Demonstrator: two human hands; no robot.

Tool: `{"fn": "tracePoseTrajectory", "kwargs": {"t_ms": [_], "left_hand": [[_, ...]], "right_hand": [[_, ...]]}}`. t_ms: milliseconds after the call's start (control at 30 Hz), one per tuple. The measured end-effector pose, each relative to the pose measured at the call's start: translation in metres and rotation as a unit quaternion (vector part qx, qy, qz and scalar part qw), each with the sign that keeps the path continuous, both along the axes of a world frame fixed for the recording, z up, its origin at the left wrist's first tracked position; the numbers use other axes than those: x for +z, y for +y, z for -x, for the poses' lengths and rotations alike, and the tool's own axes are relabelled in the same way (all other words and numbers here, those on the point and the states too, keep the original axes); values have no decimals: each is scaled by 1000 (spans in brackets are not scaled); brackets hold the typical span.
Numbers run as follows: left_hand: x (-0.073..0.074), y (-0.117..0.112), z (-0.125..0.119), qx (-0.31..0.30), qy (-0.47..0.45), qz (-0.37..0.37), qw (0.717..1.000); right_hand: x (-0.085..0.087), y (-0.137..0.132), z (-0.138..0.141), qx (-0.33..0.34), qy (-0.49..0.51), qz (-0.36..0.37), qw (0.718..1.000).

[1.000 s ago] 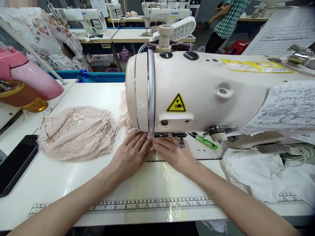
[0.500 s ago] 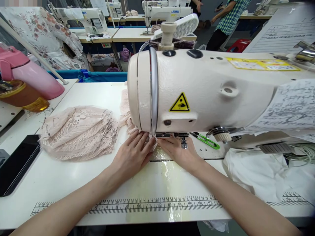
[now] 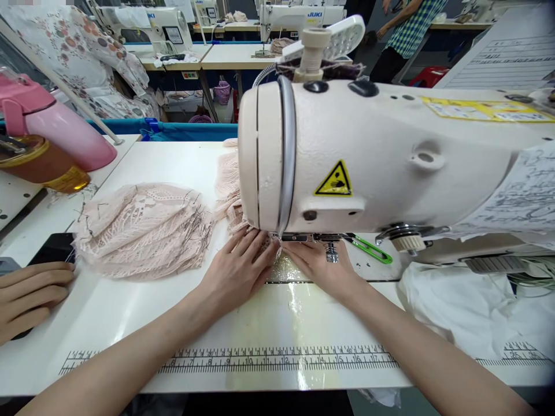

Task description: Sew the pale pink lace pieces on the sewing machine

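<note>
Looks mid-seam to me: left hand (image 3: 237, 270) flattened on the lace (image 3: 228, 176) by the machine (image 3: 377, 138), right hand (image 3: 326, 267) too hidden to tell its grip, pile (image 3: 143, 234) maybe left to do.

Sewing machine head (image 3: 373, 144): blocks reaching straight down from above.
Beneath the head: left hand (image 3: 240, 263) and right hand (image 3: 323, 266) crowd the gap; green snips (image 3: 376, 250) lie rightward.
Before the head: open white tabletop (image 3: 260, 318) between the forearms (image 3: 173, 332).
Left of the head: lace bundle (image 3: 141, 231) obstructs, then another person's hand (image 3: 32, 294).
Front-right of the head: white cloth (image 3: 455, 294) obstructs.
Behind-left of the head: open tabletop lane.
</note>
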State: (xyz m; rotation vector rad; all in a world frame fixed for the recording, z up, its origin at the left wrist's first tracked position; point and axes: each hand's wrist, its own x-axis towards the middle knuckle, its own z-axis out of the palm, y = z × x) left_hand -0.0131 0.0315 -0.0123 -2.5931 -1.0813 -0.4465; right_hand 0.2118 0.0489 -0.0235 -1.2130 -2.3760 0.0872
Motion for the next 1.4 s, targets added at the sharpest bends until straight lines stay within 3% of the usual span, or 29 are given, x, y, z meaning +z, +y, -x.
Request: {"fn": "tracePoseTrajectory", "kwargs": {"t_ms": [167, 333, 767, 1400], "left_hand": [[1, -1, 3, -53, 17, -41, 998], [1, 0, 4, -36, 15, -38, 999], [0, 0, 1, 0, 25, -30, 999], [-1, 0, 2, 7, 8, -6, 1000]], "right_hand": [[1, -2, 5, 16, -24, -57, 998], [1, -3, 10, 31, -51, -65, 996], [-6, -8, 13, -17, -98, -129, 987], [-4, -8, 17, -1, -86, -87, 992]]}}
